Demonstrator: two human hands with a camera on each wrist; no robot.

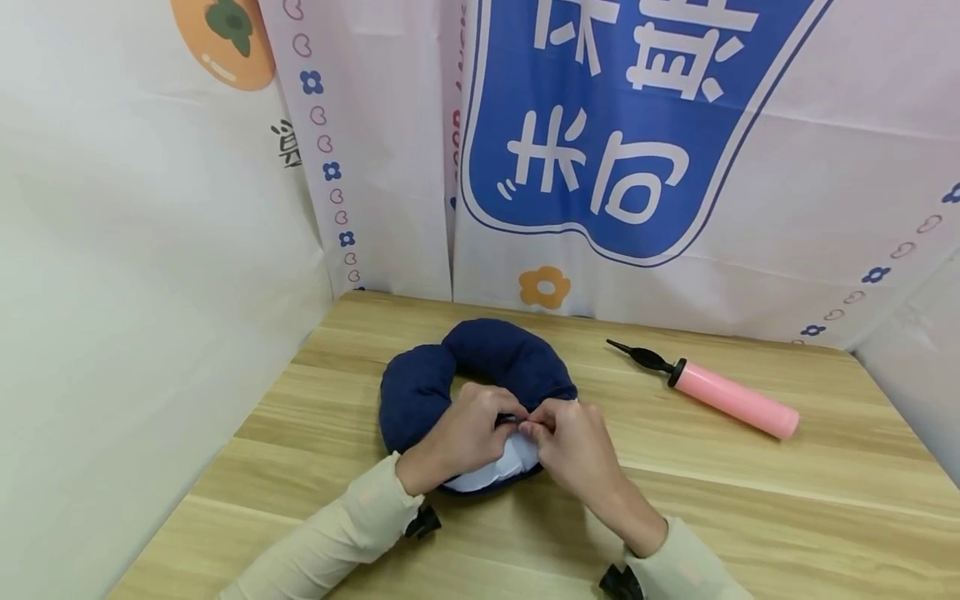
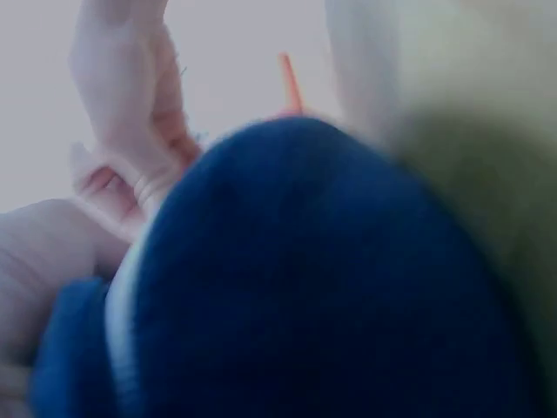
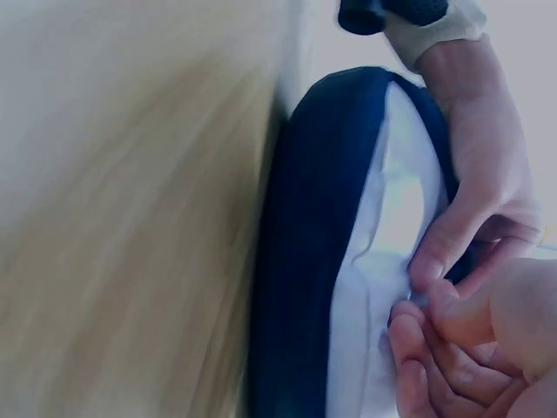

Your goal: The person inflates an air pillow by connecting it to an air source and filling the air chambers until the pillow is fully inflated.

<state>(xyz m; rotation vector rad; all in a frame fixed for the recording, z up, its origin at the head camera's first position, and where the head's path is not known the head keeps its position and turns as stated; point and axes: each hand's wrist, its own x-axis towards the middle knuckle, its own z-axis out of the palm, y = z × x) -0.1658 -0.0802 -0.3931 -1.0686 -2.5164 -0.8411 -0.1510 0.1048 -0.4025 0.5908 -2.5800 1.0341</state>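
A navy U-shaped neck pillow [image 1: 412, 392] lies on the table, its cover parted along the near side. White inner lining [image 3: 400, 209] shows through the gap. My left hand [image 1: 468, 425] pinches at this opening with thumb and fingers. From the other side my right hand [image 1: 577, 437] pinches at the same spot, its fingertips meeting the left ones. The small bit between the fingertips is mostly hidden, so its exact form cannot be told. In the left wrist view the blurred navy fabric [image 2: 305, 261] fills much of the frame.
A pink hand pump [image 1: 738, 400] with a black nozzle lies on the wooden table [image 1: 315, 467], right of the pillow. Printed white cloth [image 1: 390, 167] hangs behind the table, and a pale wall [image 1: 150, 292] rises at the left.
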